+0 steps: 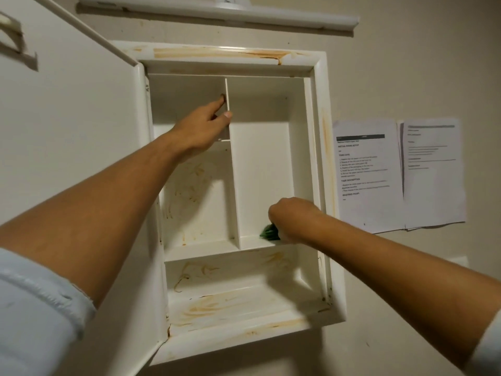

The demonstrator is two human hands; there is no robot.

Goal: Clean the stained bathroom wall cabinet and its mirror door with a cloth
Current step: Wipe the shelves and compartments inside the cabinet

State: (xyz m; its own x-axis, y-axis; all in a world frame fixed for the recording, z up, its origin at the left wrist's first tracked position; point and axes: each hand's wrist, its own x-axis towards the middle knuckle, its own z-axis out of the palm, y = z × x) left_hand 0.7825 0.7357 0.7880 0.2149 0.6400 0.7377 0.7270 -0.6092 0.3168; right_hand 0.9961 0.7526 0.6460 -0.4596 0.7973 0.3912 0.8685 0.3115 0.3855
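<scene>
As right grip (291, 221) holds cloth (269, 232), shelf (252, 241) beneath

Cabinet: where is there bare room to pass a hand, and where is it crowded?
Free: the wide bottom compartment under the shelf, the left-middle compartment beside the divider, and the tall right compartment's upper half. Crowded: top-left nook, where the left hand grips the divider, and the right compartment's floor, where the right hand holds the cloth.

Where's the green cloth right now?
Head view, just below centre: the green cloth is bunched in the right hand, on the floor of the tall right compartment of the cabinet, right of the vertical divider.
</scene>
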